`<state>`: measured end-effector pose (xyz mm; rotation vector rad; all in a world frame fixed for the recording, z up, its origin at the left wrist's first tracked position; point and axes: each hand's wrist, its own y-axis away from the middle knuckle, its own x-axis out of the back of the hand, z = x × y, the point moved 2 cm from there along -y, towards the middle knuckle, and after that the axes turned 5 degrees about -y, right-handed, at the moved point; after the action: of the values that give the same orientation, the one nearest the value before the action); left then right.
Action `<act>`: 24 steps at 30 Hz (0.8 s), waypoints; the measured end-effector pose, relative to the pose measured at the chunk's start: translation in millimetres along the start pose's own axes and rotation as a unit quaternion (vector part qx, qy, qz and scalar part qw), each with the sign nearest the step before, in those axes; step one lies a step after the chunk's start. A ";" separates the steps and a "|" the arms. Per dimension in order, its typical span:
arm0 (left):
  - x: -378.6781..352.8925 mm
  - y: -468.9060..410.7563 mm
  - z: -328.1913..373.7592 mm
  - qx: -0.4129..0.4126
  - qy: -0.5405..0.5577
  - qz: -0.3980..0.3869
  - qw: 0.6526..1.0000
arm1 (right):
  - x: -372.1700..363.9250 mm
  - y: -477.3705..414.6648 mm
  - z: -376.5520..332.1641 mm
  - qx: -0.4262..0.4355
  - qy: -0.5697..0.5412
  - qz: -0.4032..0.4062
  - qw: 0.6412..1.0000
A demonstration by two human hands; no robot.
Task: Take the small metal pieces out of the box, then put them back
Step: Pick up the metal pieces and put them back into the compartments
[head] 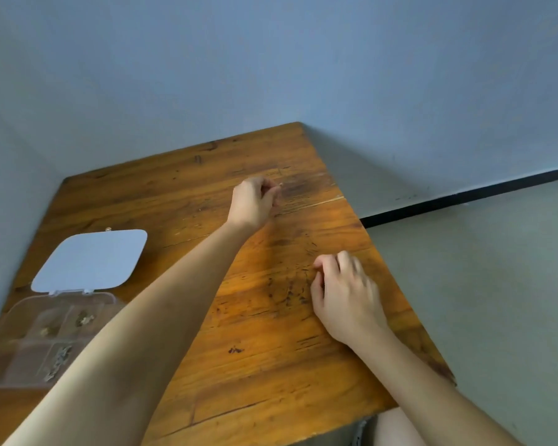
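A clear plastic box (16, 317) with compartments lies at the table's near left, its white lid (91, 260) folded open behind it. Small metal pieces (84, 318) sit in several compartments, and more pieces (58, 362) lie nearer me. One tiny piece (108, 229) lies just beyond the lid. My left hand (252, 201) reaches far across the table with its fingers pinched on what looks like a tiny metal piece (280, 185). My right hand (345, 291) rests on the table's right side. Its fingers are curled, thumb and forefinger tips together, and nothing shows between them.
The worn wooden table (255, 349) stands in a corner against blue-grey walls. Its right edge drops to a grey floor (480, 284) with a black skirting line. My knee (397, 426) shows below the front edge.
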<state>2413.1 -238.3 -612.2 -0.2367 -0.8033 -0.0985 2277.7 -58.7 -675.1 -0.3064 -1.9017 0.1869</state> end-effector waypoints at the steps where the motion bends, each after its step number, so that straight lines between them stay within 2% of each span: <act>1: -1.0 -9.2 5.5 -0.005 0.005 0.001 1.000 | 0.1 -0.4 0.4 -0.004 0.000 -0.001 1.000; 5: -12.5 -33.6 19.2 -0.004 0.038 0.023 0.999 | -0.3 -0.1 0.8 -0.008 -0.009 0.000 1.000; 7: -24.0 -39.7 14.4 0.007 0.021 0.022 1.000 | -0.5 0.0 0.9 -0.009 -0.015 -0.002 1.000; 11: -43.5 -37.9 -9.0 0.028 -0.072 -0.013 0.997 | -0.2 -1.0 1.1 -0.005 -0.021 -0.008 1.000; 14: -46.9 -25.3 -25.2 -0.004 -0.203 -0.003 0.979 | 0.8 -1.2 1.1 0.000 -0.018 -0.007 1.000; 16: -46.9 -17.7 -31.3 -0.027 -0.250 -0.005 0.968 | 1.3 -1.6 0.8 0.003 -0.015 -0.004 1.000; 21: -35.0 -7.5 -30.0 -0.019 -0.244 -0.053 0.968 | 4.7 -2.0 -0.4 0.002 -0.015 -0.009 1.000; 24: -9.8 11.2 -28.7 -0.022 -0.241 -0.051 0.969 | 3.9 -4.1 -4.0 0.006 -0.006 -0.008 1.000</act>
<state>2428.3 -234.6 -640.4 -0.2646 -1.2989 -0.1583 2279.7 -61.4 -669.1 -0.2837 -1.9144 0.1899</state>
